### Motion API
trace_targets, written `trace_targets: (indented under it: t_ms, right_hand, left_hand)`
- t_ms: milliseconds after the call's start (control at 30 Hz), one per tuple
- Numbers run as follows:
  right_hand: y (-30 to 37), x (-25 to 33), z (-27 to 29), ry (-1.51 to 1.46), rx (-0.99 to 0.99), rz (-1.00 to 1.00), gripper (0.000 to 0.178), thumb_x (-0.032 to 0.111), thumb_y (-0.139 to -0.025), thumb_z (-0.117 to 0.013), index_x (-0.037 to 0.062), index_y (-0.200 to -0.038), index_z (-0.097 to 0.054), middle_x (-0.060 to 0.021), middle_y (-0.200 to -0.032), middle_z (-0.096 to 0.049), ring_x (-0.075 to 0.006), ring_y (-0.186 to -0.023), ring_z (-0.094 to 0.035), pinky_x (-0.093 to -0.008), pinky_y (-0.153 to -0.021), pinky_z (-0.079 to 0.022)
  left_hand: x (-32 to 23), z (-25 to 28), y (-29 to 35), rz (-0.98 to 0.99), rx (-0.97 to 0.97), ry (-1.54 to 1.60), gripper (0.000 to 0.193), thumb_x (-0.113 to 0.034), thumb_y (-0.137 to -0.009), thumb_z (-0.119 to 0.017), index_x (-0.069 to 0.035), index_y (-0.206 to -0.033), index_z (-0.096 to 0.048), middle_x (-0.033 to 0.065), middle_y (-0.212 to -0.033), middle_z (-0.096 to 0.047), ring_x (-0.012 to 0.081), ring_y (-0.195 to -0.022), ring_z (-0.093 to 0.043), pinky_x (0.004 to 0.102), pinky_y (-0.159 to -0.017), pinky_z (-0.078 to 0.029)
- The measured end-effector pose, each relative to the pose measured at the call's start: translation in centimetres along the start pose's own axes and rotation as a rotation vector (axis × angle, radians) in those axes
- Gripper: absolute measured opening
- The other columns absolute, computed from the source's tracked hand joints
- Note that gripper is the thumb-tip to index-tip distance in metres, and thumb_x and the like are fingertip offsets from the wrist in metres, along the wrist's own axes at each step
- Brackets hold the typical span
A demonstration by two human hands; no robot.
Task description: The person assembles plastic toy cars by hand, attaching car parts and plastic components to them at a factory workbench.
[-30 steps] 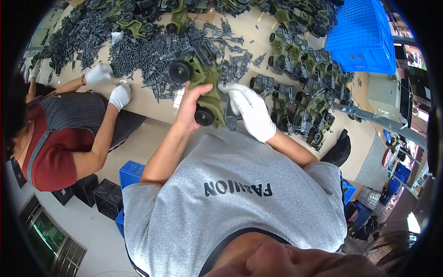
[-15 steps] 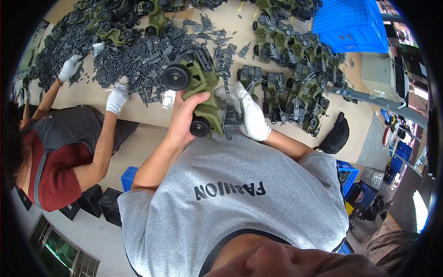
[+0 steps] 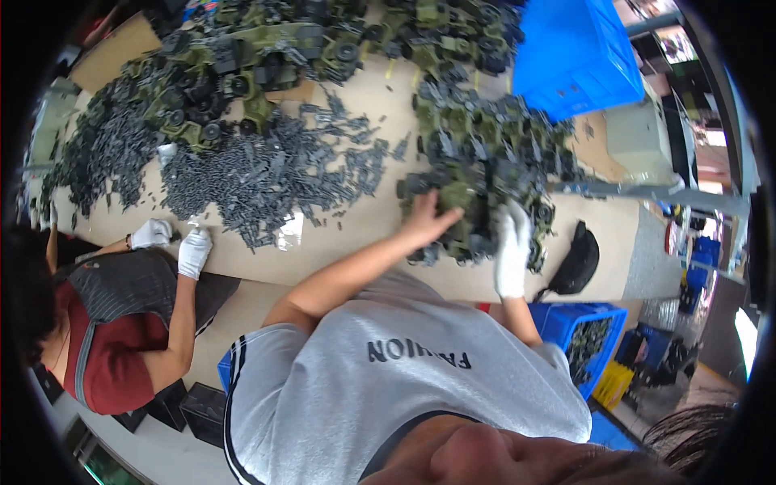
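My bare left hand [image 3: 428, 224] has thumb and fingers spread around a green toy jeep [image 3: 459, 194] at the near left corner of the parked jeeps. That jeep is blurred, and its underside is hidden. My right hand [image 3: 512, 246], in a white glove, reaches along the near right side of the same group with its fingers stretched out. Its fingertips are smeared and lie close against dark jeep parts; whether they touch is unclear. More green toy jeeps [image 3: 477, 121] with grey guns on top stand in tight rows beyond both hands.
A heap of small grey plastic parts [image 3: 259, 174] covers the table's left middle, with more jeeps [image 3: 267, 56] piled behind. A blue crate [image 3: 578, 61] stands at the back right, a black cap-like item [image 3: 574, 263] at the near right. A co-worker's gloved hands [image 3: 194, 252] work at left.
Both hands have moved to the right, away from my chest; the jeep held before me is now down at the rows. The co-worker's hands have come together near the table edge.
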State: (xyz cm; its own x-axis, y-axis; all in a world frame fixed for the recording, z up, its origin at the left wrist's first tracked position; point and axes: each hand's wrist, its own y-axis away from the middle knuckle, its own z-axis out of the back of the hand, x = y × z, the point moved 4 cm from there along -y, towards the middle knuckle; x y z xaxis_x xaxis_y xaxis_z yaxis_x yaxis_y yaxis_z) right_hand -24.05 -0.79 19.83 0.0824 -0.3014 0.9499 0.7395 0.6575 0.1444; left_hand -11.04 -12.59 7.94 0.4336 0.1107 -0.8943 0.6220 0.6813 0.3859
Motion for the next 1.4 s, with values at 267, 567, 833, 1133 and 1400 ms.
trace_targets:
  t_ms: [267,567,833,1133,1400]
  right_hand:
    - [-13.0,11.8,-22.5,0.5,0.284,0.739,0.071,0.04,-0.082,-0.077,0.0012,-0.135,-0.051,-0.0225,-0.134,-0.055,-0.0405,-0.125,-0.051,-0.0459,-0.105,-0.042]
    - [-19.0,22.4,-42.9,0.929,0.666,0.818,0.077,0.043,-0.076,-0.071,0.0138,-0.143,-0.046,-0.021,-0.134,-0.056,-0.0381,-0.119,-0.059,-0.0443,-0.103,-0.047]
    - [-14.5,25.8,-33.2,0.612,1.03,0.881,0.038,0.012,-0.079,-0.069,0.0068,-0.115,-0.057,-0.0103,-0.12,-0.061,-0.0222,-0.106,-0.062,-0.0347,-0.094,-0.051]
    - [-17.8,5.6,-31.1,1.052,0.885,0.208,0.067,0.059,-0.093,-0.054,-0.0014,-0.122,-0.064,-0.0262,-0.125,-0.062,-0.0401,-0.118,-0.058,-0.0446,-0.1,-0.046]
    - [-16.6,-6.9,-33.4,0.916,0.454,-0.11,0.065,0.05,-0.083,-0.062,-0.0021,-0.123,-0.06,-0.0268,-0.125,-0.062,-0.0395,-0.116,-0.06,-0.0424,-0.101,-0.046]
  left_hand:
    - [2.6,0.8,-1.9,-0.092,0.363,0.21,0.061,-0.029,-0.093,-0.069,0.0,-0.141,-0.046,0.0176,-0.121,-0.065,0.0251,-0.11,-0.064,0.034,-0.095,-0.049]
    - [7.4,25.2,7.1,0.04,-0.369,0.822,0.033,-0.022,-0.099,-0.059,-0.007,-0.129,-0.056,0.0097,-0.117,-0.064,0.0216,-0.105,-0.065,0.0359,-0.094,-0.053]
    - [7.4,32.8,9.8,-0.162,0.108,1.462,0.077,-0.061,-0.098,-0.041,0.001,-0.144,-0.041,0.0228,-0.138,-0.054,0.0363,-0.126,-0.054,0.0499,-0.108,-0.044]
    - [11.0,19.8,10.7,0.133,0.147,1.304,0.071,-0.054,-0.098,-0.05,-0.005,-0.149,-0.037,0.0148,-0.146,-0.049,0.0246,-0.123,-0.057,0.0461,-0.102,-0.049]
    - [8.7,21.7,13.0,0.003,-0.149,1.602,0.053,-0.032,-0.103,-0.046,-0.005,-0.148,-0.036,0.0132,-0.148,-0.047,0.0282,-0.127,-0.054,0.0469,-0.106,-0.046]
